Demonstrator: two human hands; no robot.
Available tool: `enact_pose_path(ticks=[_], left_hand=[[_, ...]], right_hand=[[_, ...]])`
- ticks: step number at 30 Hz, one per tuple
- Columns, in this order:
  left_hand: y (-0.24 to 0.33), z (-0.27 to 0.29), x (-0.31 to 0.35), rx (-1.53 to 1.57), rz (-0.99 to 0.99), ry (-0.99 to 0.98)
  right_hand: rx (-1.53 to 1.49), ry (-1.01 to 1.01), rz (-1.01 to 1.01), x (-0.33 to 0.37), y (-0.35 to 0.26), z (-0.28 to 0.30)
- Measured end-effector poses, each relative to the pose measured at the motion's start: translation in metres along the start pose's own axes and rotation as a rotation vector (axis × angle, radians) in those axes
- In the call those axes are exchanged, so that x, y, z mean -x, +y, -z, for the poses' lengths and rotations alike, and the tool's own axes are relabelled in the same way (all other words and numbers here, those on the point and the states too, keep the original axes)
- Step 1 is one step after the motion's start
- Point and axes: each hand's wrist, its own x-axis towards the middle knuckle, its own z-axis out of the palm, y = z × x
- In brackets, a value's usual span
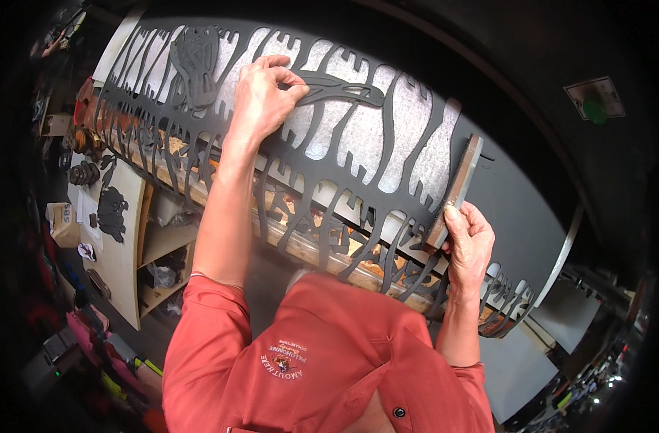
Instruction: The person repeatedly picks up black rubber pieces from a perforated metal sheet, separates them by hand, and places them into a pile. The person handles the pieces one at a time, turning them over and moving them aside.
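My left hand is closed in a pinch on the end of a dark cut-out piece with slots in it. That piece stretches to the right above a dark sheet full of long cut-out openings. At the sheet's right part my right hand grips the near end of a metal cutting die, a long narrow tool with brownish sides. The die stands beside the last row of openings; its underside is hidden. To the left of my left hand, a stack of similar dark pieces lies on the sheet.
Under the sheet is a pale, worn cutting board. Lattice-like sheet scraps hang over its near edge. A dark machine part with a green button overhangs at right. On the left, a wooden shelf unit carries more dark pieces.
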Motion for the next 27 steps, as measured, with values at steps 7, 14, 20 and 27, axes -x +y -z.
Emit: enact_pose_path(ticks=[7,14,20,27], left_hand=[[-0.009,-0.004,0.006,0.003,-0.1,0.051],[-0.019,0.002,0.02,0.158,-0.208,0.057],[-0.01,0.01,0.025,0.035,-0.23,0.068],[0.002,0.024,0.021,0.389,0.068,-0.149]], right_hand=[[-0.016,0.007,-0.016,-0.001,0.001,0.0],[-0.013,0.03,-0.007,0.002,0.001,-0.002],[0.019,0.025,0.039,0.001,0.002,-0.001],[0.013,0.019,0.03,0.001,0.005,0.001]])
